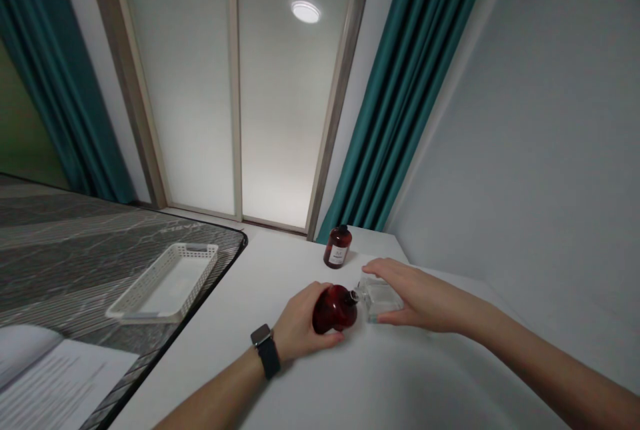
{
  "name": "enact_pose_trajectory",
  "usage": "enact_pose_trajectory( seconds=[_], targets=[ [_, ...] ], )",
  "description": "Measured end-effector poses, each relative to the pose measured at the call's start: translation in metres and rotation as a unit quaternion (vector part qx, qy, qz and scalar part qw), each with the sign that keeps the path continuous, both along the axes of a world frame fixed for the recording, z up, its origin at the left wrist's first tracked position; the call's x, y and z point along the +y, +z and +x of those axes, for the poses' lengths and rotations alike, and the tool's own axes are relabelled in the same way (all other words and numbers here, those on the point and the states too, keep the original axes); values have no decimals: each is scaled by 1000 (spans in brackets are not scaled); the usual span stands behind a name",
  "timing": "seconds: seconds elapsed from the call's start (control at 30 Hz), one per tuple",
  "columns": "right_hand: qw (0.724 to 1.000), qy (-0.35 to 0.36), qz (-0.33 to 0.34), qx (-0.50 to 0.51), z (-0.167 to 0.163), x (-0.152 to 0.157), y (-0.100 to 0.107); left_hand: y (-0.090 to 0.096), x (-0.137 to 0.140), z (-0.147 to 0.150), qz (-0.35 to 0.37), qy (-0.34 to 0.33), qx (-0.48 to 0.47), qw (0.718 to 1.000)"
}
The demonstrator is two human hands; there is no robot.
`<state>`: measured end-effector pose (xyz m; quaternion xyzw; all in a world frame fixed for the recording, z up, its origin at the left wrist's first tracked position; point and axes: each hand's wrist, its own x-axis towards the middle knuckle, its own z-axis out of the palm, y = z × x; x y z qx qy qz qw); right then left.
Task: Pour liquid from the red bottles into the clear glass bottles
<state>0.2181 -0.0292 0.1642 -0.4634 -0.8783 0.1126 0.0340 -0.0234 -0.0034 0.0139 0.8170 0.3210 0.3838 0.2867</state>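
Note:
My left hand [305, 322], with a dark watch on its wrist, is wrapped round a dark red-brown bottle [336, 310]. That bottle is tipped onto its side, its black-looking neck pointing right. In my right hand [407, 293] is a clear, square-sided glass bottle [379, 298], also lying sideways, its narrow neck facing the brown one. The two necks meet or nearly meet; I cannot tell if they touch. Fingers hide part of both bottles. Just beyond them a second brown bottle [339, 247] with a white label and black top stands upright.
Under my hands is a white table [240, 323]. To the left, a grey striped mat or cover [100, 230] with a dark edge carries a white perforated basket [193, 283] and an open book [65, 383]. Teal curtains [395, 83] and frosted sliding doors [290, 117] stand behind; a wall is at right.

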Motion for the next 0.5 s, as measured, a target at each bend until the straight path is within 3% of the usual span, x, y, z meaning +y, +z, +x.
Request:
enact_pose_trajectory(
  seconds=[0.5],
  targets=[
    [1000,16,3,-15,-4,0,6,-1,0,0,-13,-7,-10,1000]
  ],
)
